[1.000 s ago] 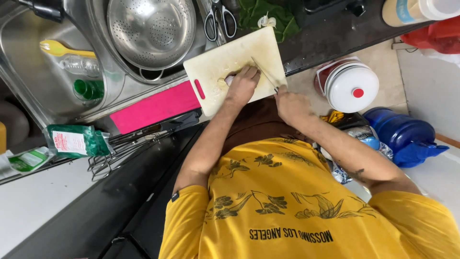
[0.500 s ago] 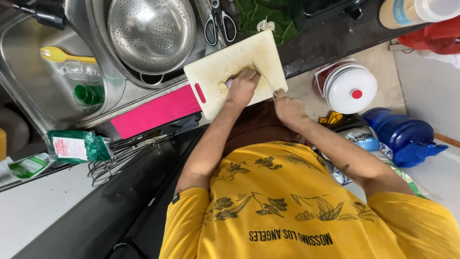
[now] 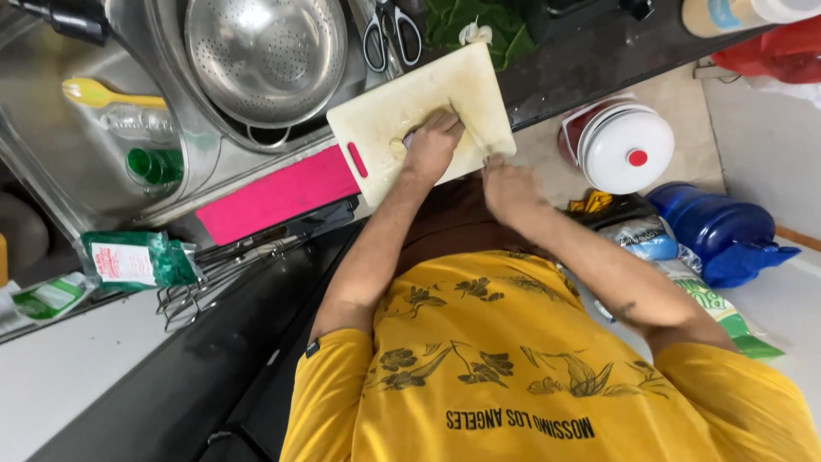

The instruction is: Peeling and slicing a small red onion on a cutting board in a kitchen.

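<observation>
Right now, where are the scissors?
In the head view, the scissors lie at the top centre, between the metal colander in the sink and the leafy greens, just above the white cutting board.

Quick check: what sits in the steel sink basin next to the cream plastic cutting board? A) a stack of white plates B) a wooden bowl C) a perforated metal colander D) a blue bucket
C: a perforated metal colander rests in the steel sink, just beside the cream plastic cutting board that the left hand presses on.
</observation>
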